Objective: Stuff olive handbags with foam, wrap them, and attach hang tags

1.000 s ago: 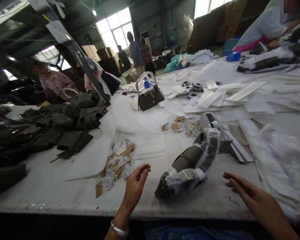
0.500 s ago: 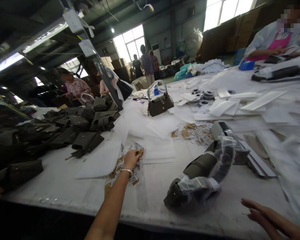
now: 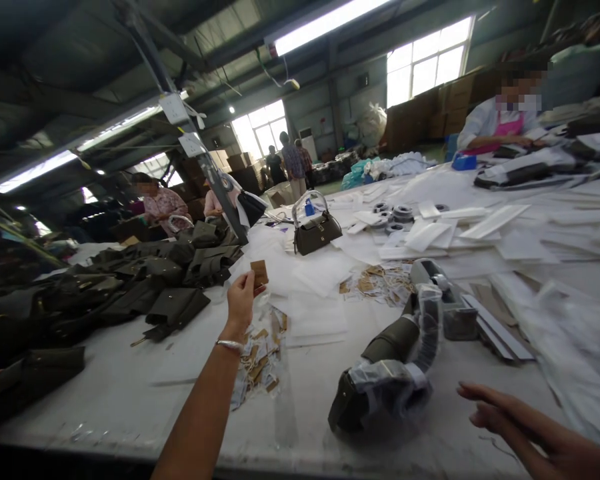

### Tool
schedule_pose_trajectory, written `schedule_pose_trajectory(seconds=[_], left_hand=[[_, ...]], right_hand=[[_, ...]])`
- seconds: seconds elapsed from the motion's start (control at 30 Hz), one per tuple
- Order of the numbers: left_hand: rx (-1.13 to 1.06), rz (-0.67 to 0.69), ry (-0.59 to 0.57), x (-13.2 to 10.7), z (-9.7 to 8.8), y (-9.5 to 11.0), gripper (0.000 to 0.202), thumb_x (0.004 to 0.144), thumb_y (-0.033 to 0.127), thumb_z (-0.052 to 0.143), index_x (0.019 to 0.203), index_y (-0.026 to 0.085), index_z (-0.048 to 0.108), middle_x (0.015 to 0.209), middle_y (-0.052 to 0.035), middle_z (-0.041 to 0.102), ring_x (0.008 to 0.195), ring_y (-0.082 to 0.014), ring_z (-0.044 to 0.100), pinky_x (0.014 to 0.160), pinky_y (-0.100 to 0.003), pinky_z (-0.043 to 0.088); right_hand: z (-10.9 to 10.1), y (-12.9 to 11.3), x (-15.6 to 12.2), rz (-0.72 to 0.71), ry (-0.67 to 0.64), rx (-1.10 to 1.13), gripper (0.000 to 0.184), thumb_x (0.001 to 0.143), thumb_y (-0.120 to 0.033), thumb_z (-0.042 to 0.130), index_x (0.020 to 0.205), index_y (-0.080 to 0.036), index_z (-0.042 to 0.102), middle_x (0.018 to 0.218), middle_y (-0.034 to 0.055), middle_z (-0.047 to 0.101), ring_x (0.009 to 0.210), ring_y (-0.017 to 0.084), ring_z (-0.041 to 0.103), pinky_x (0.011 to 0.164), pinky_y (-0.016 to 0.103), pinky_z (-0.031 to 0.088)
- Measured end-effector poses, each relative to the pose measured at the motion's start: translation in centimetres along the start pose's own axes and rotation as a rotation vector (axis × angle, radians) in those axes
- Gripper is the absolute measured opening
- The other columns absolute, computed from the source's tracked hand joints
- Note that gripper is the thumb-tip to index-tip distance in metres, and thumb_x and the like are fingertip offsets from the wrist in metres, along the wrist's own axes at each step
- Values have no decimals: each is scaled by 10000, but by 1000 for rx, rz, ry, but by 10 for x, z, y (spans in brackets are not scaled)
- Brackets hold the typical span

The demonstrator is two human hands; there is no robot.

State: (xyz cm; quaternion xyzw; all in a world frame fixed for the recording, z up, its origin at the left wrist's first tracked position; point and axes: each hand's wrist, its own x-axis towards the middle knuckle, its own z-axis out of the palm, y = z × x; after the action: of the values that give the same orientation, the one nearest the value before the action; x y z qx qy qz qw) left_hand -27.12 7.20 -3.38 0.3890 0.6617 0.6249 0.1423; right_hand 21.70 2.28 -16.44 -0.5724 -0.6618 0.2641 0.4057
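Observation:
Pinched in my left hand (image 3: 241, 300) is a small brown hang tag (image 3: 259, 274), raised above the table. Below it lies a loose pile of tags (image 3: 260, 353), brown and white with strings. My right hand (image 3: 515, 417) hovers at the lower right, fingers stretched out and holding nothing. Between my hands a dark olive handbag (image 3: 390, 340) lies tilted on the table, its handle (image 3: 430, 327) wrapped in clear plastic. Behind that bag stands a grey tape dispenser (image 3: 447, 300). Another olive handbag (image 3: 317, 235) stands upright farther back.
Many dark bag pieces (image 3: 175, 308) are heaped at left. White foam sheets (image 3: 315, 320) and strips (image 3: 495, 223) cover the middle and right, near tape rolls (image 3: 400, 215). A second tag pile (image 3: 380, 283) lies centrally. A slanted metal post (image 3: 220, 180) rises at left; co-workers (image 3: 505, 123) stand beyond.
My left hand has lifted off the tag pile, moving up and left with a brown tag in it. My right hand remains open at the lower right. The view has shifted slightly.

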Motion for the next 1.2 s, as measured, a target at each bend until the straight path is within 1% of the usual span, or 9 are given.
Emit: schedule_pose_trajectory(seconds=[0.23, 0.33, 0.43, 0.6, 0.8, 0.93, 1.03, 1.13, 1.2], left_hand=[[-351, 9, -391, -55, 85, 118, 439, 807, 501, 717, 1030, 127, 666, 911, -78, 732, 785, -183, 717, 649, -256, 585], [-428, -25, -569, -90, 122, 152, 422, 809, 481, 727, 1035, 129, 671, 934, -88, 740, 779, -182, 723, 632, -239, 585], [-513, -71, -719, -120, 153, 172, 382, 812, 459, 735, 1009, 136, 680, 912, -78, 744, 763, -161, 720, 636, -216, 584], [-584, -141, -882, -151, 191, 179, 350, 805, 454, 749, 969, 152, 685, 885, -69, 745, 786, -163, 722, 669, -218, 590], [-449, -125, -999, -169, 237, 162, 410, 819, 526, 703, 987, 152, 696, 902, -77, 736, 790, -162, 706, 728, -267, 588], [-301, -45, -1081, -186, 257, 148, 500, 711, 413, 829, 1128, 170, 698, 1082, -122, 720, 925, -227, 696, 747, -305, 574], [-175, 168, -1132, -203, 259, 145, 462, 753, 317, 805, 1194, 255, 685, 1174, -87, 689, 996, -203, 669, 795, -279, 550], [-15, 575, -1286, -221, 256, 146, 220, 888, 292, 662, 1097, 310, 730, 1136, -46, 689, 936, -171, 674, 806, -276, 545], [66, 795, -1372, -231, 257, 144, 234, 918, 250, 622, 1100, 356, 724, 1147, -26, 681, 972, -167, 673, 848, -275, 538]], right_hand=[[9, -132, 55, -317, -149, 294, 336, 922, -449, 581, 1158, -260, 726, 1182, 58, 728, 1011, 220, 711, 938, 348, 570], [14, -147, 73, -382, -119, 372, 441, 921, -400, 608, 1340, -264, 604, 1371, 57, 621, 1164, 231, 643, 1027, 400, 516], [9, -139, 81, -301, -81, 454, 465, 872, -415, 682, 1304, -248, 636, 1276, 64, 685, 1190, 254, 630, 1078, 429, 471], [-16, -105, 65, 3, -105, 723, 358, 768, -454, 784, 1011, -192, 762, 1012, 79, 775, 963, 254, 715, 948, 408, 546], [-49, -71, 26, 168, -201, 1061, 548, 738, -372, 842, 1234, -228, 659, 1103, 67, 747, 1011, 198, 694, 920, 337, 541], [-69, -60, 9, 232, -96, 1048, 689, 747, -383, 839, 1359, -230, 564, 1179, 95, 719, 1075, 226, 681, 991, 396, 509], [-82, -52, 4, 266, -13, 1011, 771, 762, -427, 819, 1431, -232, 488, 1247, 116, 689, 1144, 256, 655, 1024, 429, 488], [-89, -43, 2, 261, 22, 1004, 815, 753, -441, 821, 1452, -228, 461, 1236, 115, 693, 1128, 260, 660, 1011, 425, 496], [-92, -38, 1, 245, 35, 1010, 827, 765, -440, 808, 1472, -233, 433, 1200, 100, 709, 1058, 244, 685, 972, 417, 517]])
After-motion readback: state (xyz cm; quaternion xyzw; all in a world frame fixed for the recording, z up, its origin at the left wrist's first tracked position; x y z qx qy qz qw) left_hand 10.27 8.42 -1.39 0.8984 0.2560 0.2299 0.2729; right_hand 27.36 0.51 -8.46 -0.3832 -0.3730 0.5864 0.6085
